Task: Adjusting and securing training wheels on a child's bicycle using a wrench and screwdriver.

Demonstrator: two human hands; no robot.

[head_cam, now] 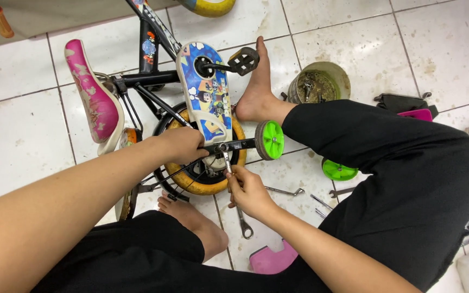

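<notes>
A nut at the rear axle of the small bicycle [191,108], lying on the tiled floor [17,141], is being worked. The wrench [227,161] is pinched by the right hand [251,190]; the left hand [183,144] is closed around the training-wheel bracket [237,145], apparently steadying it. Next, a steady turn with the frame held firm is called for.
</notes>
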